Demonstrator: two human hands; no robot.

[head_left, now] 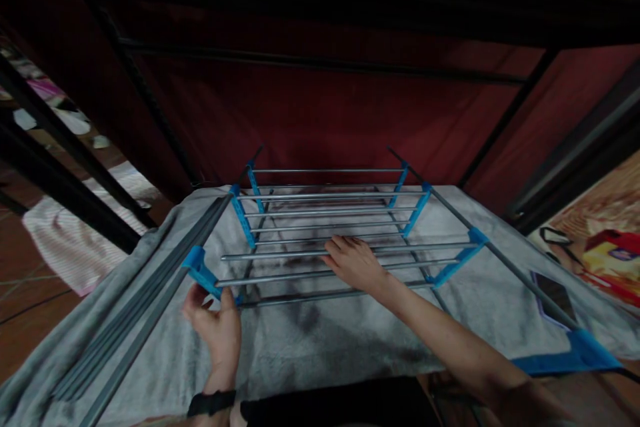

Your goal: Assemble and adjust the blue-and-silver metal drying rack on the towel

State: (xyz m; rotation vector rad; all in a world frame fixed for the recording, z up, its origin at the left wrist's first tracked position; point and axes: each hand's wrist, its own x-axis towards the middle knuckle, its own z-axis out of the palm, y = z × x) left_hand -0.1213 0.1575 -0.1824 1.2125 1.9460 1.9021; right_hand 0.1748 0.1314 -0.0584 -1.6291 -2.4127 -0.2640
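Fingers of the right hand (pixel 355 263) curl down over a grey rod (pixel 280 256), closed on it just right of the frame's centre. The rod runs out to both sides of that grip: its bare left tip hangs free, near the left blue bracket (pixel 203 272) but apart from it, while its other end reaches the right blue bracket (pixel 457 265), right of centre.

Over to the left hand (pixel 215 327), lower left of centre, and here the thumb and fingers sit on either side of the left blue bracket, holding it near its lower part. The bracket tilts, its top toward the left of the frame; two lower rods cross from its side toward the right one.

All of this belongs to a blue-and-grey rack (pixel 330 195), spread across the middle of the frame, with more rows of rods beyond the fingers, toward the upper middle. Underneath, a grey blanket (pixel 300 343). On it, left of the left hand, lies a bundle of loose tubes (pixel 143 300), slanting toward the lower left corner. A phone (pixel 555 300) rests at the right, partly behind a long pole, and a large blue end piece (pixel 593 350) shows at lower right, well apart from both hands.
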